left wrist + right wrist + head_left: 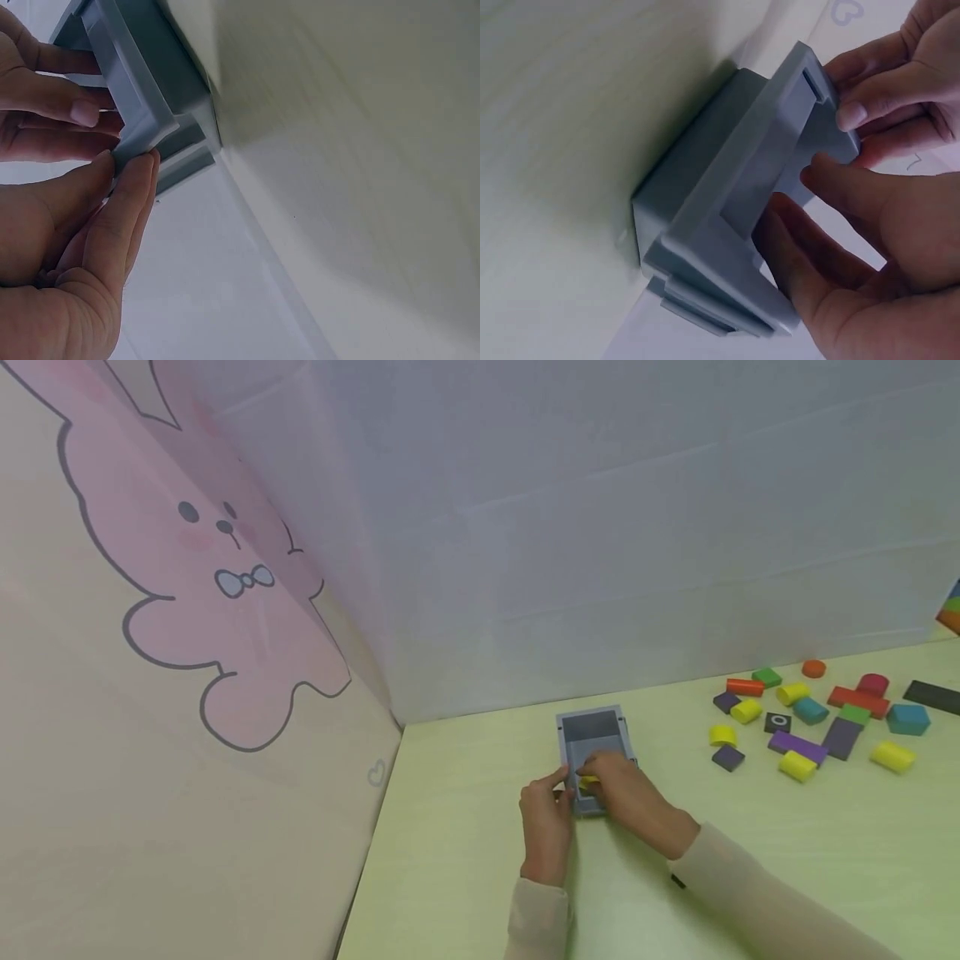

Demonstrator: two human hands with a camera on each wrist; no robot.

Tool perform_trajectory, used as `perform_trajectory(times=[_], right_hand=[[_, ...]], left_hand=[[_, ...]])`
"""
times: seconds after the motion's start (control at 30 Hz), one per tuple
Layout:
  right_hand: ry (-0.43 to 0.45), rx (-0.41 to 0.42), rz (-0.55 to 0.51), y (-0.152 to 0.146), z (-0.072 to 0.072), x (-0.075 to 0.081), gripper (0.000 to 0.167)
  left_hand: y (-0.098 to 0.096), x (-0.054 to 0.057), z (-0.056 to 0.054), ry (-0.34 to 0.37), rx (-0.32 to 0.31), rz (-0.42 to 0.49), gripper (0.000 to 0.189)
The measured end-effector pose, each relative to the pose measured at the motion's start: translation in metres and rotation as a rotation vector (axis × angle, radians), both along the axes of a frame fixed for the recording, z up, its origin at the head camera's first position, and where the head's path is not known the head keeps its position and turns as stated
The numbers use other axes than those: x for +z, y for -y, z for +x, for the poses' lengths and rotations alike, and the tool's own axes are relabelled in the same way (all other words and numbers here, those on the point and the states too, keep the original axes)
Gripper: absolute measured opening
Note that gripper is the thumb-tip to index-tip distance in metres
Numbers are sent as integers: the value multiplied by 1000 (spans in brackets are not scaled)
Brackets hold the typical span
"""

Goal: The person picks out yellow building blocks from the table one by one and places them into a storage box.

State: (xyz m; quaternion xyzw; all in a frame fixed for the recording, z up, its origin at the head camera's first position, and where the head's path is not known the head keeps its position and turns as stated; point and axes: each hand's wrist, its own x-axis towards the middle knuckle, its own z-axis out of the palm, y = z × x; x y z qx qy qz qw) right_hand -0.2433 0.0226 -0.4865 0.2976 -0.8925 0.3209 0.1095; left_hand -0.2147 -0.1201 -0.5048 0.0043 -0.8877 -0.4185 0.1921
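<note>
A grey open-topped box stands on the table between both hands. My left hand pinches the box's near left rim between thumb and fingers, as the left wrist view shows. The right hand reaches over the opening, its fingers bent down inside the box. Between its finger and thumb shows part of a yellow block in the head view; the rest is covered by the hand. From the right wrist, the box has raised ledges along its near end, and the walls conceal some of the right fingertips.
Several coloured blocks lie scattered on the right of the table, among them a purple block, a yellow block and a teal block. A pale wall rises behind; another with a pink rabbit stands left.
</note>
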Motion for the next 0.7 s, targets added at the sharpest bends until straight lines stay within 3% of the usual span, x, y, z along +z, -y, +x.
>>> perform_trajectory(times=[0.17,0.37,0.7], right_hand=[[-49,-2,-48,-8,4,4,23],[-17,-19,-66,-13,8,14,23],[-45,-116,-124,-39,8,32,28]], left_hand=[[0,0,0,-8,3,-18,35],[-1,1,0,12,4,-26,34],[-1,1,0,3,-11,-27,35]])
